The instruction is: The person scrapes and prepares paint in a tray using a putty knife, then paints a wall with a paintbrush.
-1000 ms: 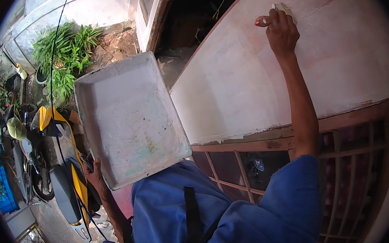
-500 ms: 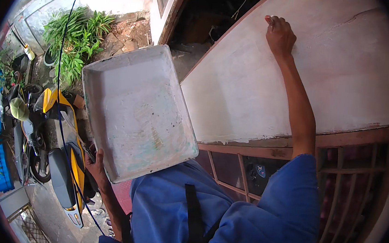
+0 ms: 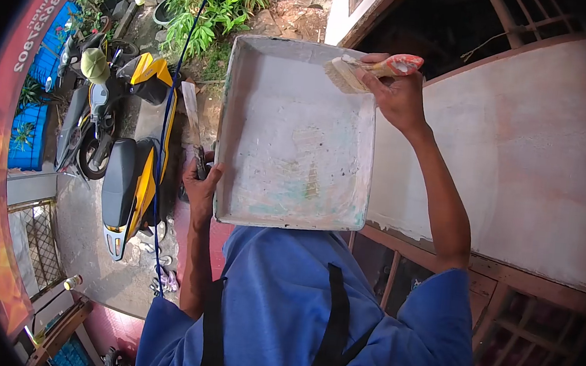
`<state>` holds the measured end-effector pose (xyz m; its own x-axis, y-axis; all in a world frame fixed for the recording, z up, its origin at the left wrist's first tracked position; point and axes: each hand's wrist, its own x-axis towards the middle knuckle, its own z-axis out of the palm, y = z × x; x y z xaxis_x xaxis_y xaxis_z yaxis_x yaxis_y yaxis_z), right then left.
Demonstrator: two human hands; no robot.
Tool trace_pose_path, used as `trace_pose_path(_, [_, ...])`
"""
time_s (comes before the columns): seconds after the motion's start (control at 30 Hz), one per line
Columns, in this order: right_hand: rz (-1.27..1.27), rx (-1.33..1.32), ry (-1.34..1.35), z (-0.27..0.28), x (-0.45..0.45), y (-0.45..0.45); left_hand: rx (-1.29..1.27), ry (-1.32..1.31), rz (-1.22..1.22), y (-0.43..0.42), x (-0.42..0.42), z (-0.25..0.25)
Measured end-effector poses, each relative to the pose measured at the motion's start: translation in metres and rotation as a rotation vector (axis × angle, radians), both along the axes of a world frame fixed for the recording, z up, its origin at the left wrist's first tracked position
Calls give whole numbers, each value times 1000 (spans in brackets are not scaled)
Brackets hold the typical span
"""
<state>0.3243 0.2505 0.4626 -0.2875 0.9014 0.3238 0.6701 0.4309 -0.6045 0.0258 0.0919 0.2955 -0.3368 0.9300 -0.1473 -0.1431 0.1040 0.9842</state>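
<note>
My right hand is closed round a wide paintbrush with a red-tipped handle. Its pale bristles point left, over the far right corner of a paint tray. The tray is shallow, rectangular and whitish, smeared with pale paint and green stains, and held in front of my chest. At its left rim is my left hand, closed on the tray's edge. The same hand also grips a long flat-bladed tool with a dark handle, its smeared blade pointing away from me. The fingers under the tray are hidden.
On the right is a patchily white-painted wall above a wooden window frame. A yellow-and-black motorbike stands below on the left. A dark cable runs down past it. Leafy plants grow at the back.
My right hand has come away from the wall, down and left, bringing the paintbrush over the tray. My view has turned, and the tray now sits squarer in front of me.
</note>
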Motion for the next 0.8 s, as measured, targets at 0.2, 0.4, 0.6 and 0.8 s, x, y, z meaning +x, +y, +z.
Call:
trace_pose_path(0.2, [32, 5, -249, -32, -28, 34, 19, -38, 8, 1, 1, 3])
trace_pose_path(0.4, [66, -3, -310, -52, -38, 52, 21, -41, -1, 0, 0, 2])
trace_pose_path(0.6, [61, -6, -403, -56, -45, 52, 24, -42, 3, 0, 0, -1])
trace_pose_path(0.8, [-7, -82, 98, -35, -31, 35, 30, -36, 13, 0, 1, 0])
